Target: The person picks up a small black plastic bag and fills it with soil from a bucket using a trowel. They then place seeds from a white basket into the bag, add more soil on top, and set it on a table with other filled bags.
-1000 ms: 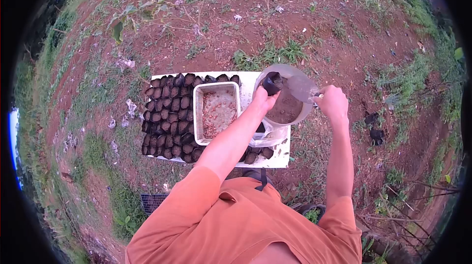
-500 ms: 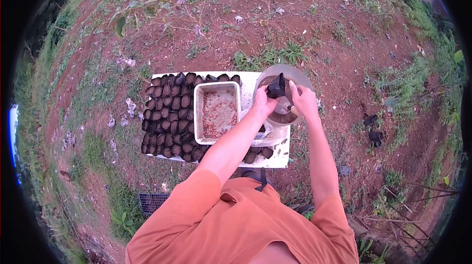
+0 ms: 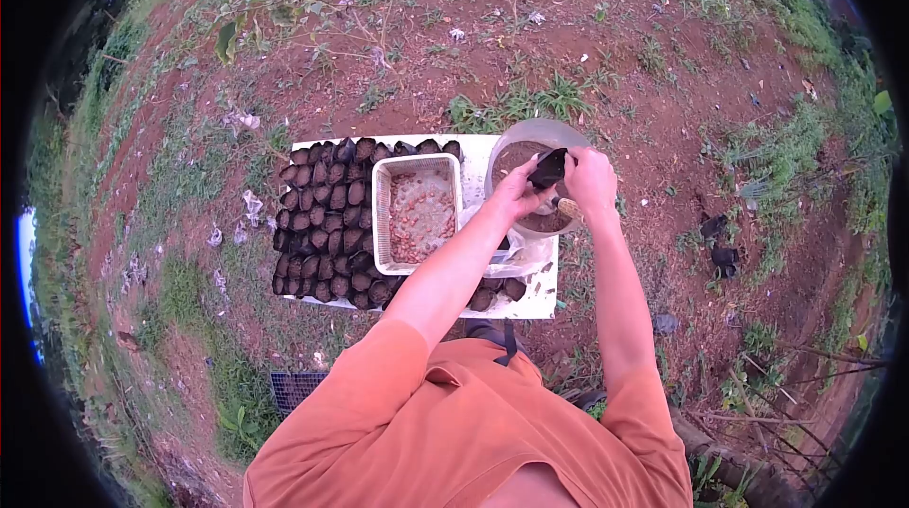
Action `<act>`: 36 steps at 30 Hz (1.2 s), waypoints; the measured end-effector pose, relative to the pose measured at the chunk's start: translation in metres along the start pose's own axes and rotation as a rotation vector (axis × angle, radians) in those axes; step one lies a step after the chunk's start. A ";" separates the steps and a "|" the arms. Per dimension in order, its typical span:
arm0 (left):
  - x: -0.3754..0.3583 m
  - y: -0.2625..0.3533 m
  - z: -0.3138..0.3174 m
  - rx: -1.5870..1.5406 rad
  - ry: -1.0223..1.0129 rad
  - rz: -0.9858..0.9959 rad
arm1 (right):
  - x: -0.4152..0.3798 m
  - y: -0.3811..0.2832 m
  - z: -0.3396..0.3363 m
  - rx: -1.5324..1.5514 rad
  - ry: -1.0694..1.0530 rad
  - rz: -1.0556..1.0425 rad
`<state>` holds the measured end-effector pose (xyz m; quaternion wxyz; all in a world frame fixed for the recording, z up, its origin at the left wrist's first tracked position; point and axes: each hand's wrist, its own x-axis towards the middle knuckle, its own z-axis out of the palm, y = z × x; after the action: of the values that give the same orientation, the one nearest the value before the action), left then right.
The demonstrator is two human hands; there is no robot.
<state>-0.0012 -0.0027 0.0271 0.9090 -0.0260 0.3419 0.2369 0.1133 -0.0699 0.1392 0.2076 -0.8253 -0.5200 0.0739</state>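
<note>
A small black plastic seedling bag (image 3: 548, 168) is tilted above the round tub of soil (image 3: 499, 150). My left hand (image 3: 516, 194) grips the bag from its left side, with the fingers closed around it. At the bag's upper right edge, my right hand (image 3: 592, 181) has its fingers closed on the rim. Just below the right hand, a pale tan, handle-like piece (image 3: 569, 209) shows against the soil. Clear plastic sheeting (image 3: 524, 258) hangs by the tub's near side.
A white table (image 3: 542, 295) carries tightly packed rows of soil-filled black bags (image 3: 322, 219). On it stands a cream plastic basket (image 3: 382, 233) with small reddish-brown pieces in it. Loose black bags (image 3: 724, 260) lie on the ground to the right. Weeds and bare red earth surround the table.
The black seedling bag has shifted slightly right and tipped toward my right hand. My right hand has moved up to the bag's rim, and its fingers have closed there.
</note>
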 end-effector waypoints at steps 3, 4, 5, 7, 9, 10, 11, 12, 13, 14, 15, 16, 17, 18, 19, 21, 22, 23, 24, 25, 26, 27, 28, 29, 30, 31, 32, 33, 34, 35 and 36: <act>0.005 0.002 -0.006 -0.010 -0.105 -0.063 | 0.001 0.002 0.003 -0.022 0.045 -0.016; 0.004 0.002 -0.006 -0.011 -0.103 -0.061 | 0.000 0.003 0.003 0.006 0.040 -0.020; 0.004 0.001 -0.006 0.002 -0.099 -0.051 | 0.000 0.004 0.003 0.034 0.035 -0.025; -0.004 0.000 -0.001 0.009 -0.088 -0.037 | -0.001 0.005 0.004 0.049 0.057 -0.040; -0.008 -0.002 0.001 0.137 -0.082 -0.002 | -0.003 0.006 0.005 0.066 0.078 -0.054; -0.009 -0.002 0.002 0.196 -0.076 0.006 | -0.003 0.006 0.006 0.090 0.090 -0.060; -0.009 -0.002 0.004 0.195 -0.072 0.009 | -0.003 0.007 0.007 0.113 0.104 -0.067; -0.006 -0.002 0.003 0.237 -0.068 0.033 | -0.002 0.009 0.008 0.115 0.101 -0.069; -0.004 -0.001 0.002 0.276 -0.063 0.056 | -0.002 0.010 0.008 0.146 0.095 -0.053; -0.003 0.000 0.000 0.282 -0.079 0.052 | -0.001 0.011 0.009 0.177 0.087 -0.039; -0.003 0.001 0.000 0.276 -0.077 0.056 | -0.001 0.010 0.010 0.177 0.081 -0.045; -0.003 0.001 0.001 0.323 -0.080 0.061 | 0.000 0.009 0.011 0.165 0.081 -0.036; -0.003 0.003 0.001 0.370 -0.085 0.065 | 0.001 0.007 0.012 0.151 0.081 -0.028; -0.005 0.004 0.001 0.381 -0.110 0.049 | 0.002 0.006 0.014 0.150 0.071 -0.024; -0.006 0.006 0.000 0.376 -0.109 0.052 | 0.003 0.005 0.017 0.149 0.068 -0.028; -0.009 0.007 -0.001 0.386 -0.143 -0.033 | 0.001 0.005 0.023 0.161 0.097 -0.003; -0.010 0.008 0.000 0.433 -0.080 -0.053 | 0.001 0.005 0.025 0.159 0.096 0.000; -0.012 0.008 0.001 0.433 -0.080 -0.060 | 0.000 0.005 0.026 0.163 0.112 -0.005; -0.009 0.008 -0.002 0.365 -0.097 -0.062 | -0.002 0.005 0.028 0.167 0.128 -0.007; -0.006 0.007 -0.003 0.299 -0.114 -0.066 | -0.005 0.007 0.031 0.164 0.130 0.002; -0.004 0.007 -0.004 0.342 -0.085 -0.067 | -0.005 0.010 0.035 0.166 0.097 0.022; -0.003 0.007 -0.005 0.344 -0.090 -0.074 | -0.005 0.010 0.034 0.165 0.062 0.039; -0.002 0.007 -0.007 0.393 -0.117 -0.084 | -0.006 0.012 0.032 0.157 0.061 0.040; -0.001 0.007 -0.010 0.439 -0.141 -0.091 | -0.006 0.012 0.031 0.172 0.062 0.039; 0.002 0.006 -0.011 0.406 -0.125 -0.094 | -0.007 0.008 0.027 0.190 0.062 0.036; 0.004 0.006 -0.012 0.400 -0.123 -0.093 | -0.007 0.005 0.024 0.189 0.056 0.033; 0.005 0.006 -0.014 0.364 -0.192 -0.100 | -0.009 0.002 0.020 0.166 0.036 0.065; 0.008 0.004 -0.017 0.327 -0.262 -0.109 | -0.011 0.000 0.017 0.141 0.017 0.100; 0.011 0.002 -0.019 0.306 -0.271 -0.103 | -0.013 0.002 0.020 0.108 0.030 0.093; 0.015 -0.001 -0.019 0.303 -0.272 -0.109 | -0.015 0.001 0.021 0.103 0.029 0.097; 0.015 -0.004 -0.016 0.250 -0.223 -0.116 | -0.017 -0.001 0.021 0.162 0.050 0.116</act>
<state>0.0008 -0.0035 0.0046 0.9496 0.0938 0.2637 0.1410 0.0981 -0.0789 0.1190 0.2819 -0.8360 -0.4584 0.1072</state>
